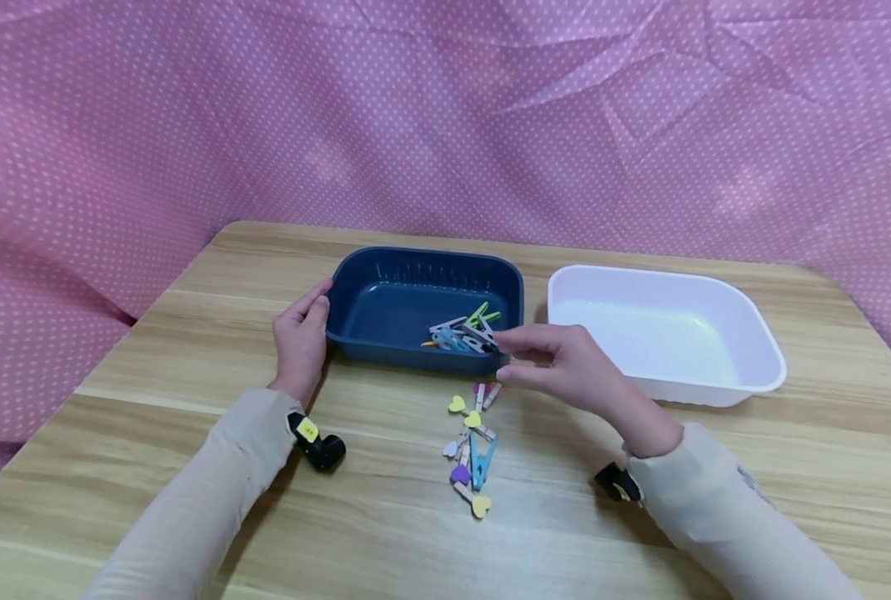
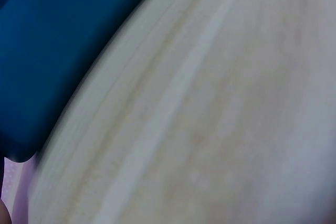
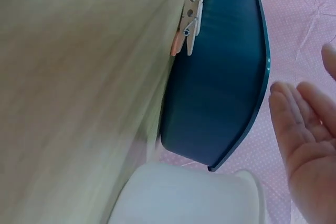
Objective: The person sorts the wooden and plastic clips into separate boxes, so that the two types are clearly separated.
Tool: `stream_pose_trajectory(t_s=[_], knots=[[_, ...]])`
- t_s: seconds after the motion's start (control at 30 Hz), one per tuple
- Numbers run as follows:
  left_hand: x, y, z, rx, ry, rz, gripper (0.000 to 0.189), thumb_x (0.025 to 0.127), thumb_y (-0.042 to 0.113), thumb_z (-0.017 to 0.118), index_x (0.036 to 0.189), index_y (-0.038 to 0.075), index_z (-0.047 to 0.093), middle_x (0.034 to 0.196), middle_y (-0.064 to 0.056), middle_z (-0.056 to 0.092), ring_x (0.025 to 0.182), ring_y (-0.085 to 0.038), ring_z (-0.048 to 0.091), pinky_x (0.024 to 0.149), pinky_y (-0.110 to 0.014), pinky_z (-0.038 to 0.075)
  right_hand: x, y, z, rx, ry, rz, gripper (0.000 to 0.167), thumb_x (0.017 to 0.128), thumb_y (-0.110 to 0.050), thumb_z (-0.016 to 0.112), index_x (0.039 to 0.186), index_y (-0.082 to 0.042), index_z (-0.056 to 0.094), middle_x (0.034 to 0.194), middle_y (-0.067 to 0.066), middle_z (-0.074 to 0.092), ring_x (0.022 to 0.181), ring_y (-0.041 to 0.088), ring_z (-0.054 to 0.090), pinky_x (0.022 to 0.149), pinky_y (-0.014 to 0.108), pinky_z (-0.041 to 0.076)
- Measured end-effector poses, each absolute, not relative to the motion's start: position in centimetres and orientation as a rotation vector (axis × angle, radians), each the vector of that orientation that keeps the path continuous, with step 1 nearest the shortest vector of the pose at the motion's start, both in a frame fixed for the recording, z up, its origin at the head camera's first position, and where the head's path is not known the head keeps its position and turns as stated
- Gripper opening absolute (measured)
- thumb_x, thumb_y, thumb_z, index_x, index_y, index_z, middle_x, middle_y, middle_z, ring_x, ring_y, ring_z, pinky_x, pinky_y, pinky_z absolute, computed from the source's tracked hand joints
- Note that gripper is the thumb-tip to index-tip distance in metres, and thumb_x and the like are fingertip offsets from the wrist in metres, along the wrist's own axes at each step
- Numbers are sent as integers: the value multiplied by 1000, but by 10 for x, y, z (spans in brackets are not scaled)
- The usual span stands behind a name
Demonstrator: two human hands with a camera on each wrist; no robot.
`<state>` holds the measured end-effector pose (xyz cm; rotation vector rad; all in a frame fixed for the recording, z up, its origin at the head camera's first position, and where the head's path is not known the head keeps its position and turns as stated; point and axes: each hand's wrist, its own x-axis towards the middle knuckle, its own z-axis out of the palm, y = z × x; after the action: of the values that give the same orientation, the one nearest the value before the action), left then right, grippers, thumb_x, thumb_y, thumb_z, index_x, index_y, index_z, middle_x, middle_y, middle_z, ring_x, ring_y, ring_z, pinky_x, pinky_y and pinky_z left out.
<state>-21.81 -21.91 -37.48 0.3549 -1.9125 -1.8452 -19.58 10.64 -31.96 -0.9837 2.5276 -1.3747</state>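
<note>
My left hand [image 1: 301, 337] holds the left end of a dark blue basin [image 1: 385, 352], fingers and thumb at its rim. Near the basin's right front corner is my right hand [image 1: 565, 362], its fingers loosely extended and nothing seen between them. In the right wrist view, that hand's palm and fingers [image 3: 286, 119] show bare. Inside the basin, plastic clothespins [image 1: 453, 337] in blue, grey and green lie piled toward the right front. On the table before it lie several small wooden clothespins with hearts [image 1: 480, 505] and a blue plastic clothespin [image 1: 479, 467].
A white basin [image 1: 715, 392] stands to the right of the blue one, with a narrow gap between them. The wooden table [image 1: 385, 533] ends at a pink dotted cloth [image 1: 445, 125] behind. Small black wrist cameras [image 1: 323, 452] sit below both sleeves.
</note>
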Motion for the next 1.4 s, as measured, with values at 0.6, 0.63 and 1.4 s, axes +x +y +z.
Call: stream_pose_trajectory(t_s=[0.6,0.63,1.4], knots=[[-215,-220,-376,363,-1934,-1874,30,96,17,49,123,12,61,132,-1,55,126,-9,45,103,-26,38,-179,105,-331,-1453,2365,-1069,40,78,-22,74,112,-3,66,111,9,67,99,19,64,81,26,54],[-215,-220,-376,364,-1928,-1879,30,96,17,49,123,12,61,132,-1,55,126,-9,45,103,-26,38,-178,104,-331,-1471,2360,-1063,40,78,-22,74,112,-3,66,111,10,67,100,19,64,81,25,54],[-216,-219,-375,357,-1912,-1894,30,96,17,49,123,12,61,132,-1,55,126,-8,45,103,-24,39,-173,92,-338,-1547,2278,-760,39,74,-21,76,108,-4,67,98,4,68,84,9,62,75,16,52]])
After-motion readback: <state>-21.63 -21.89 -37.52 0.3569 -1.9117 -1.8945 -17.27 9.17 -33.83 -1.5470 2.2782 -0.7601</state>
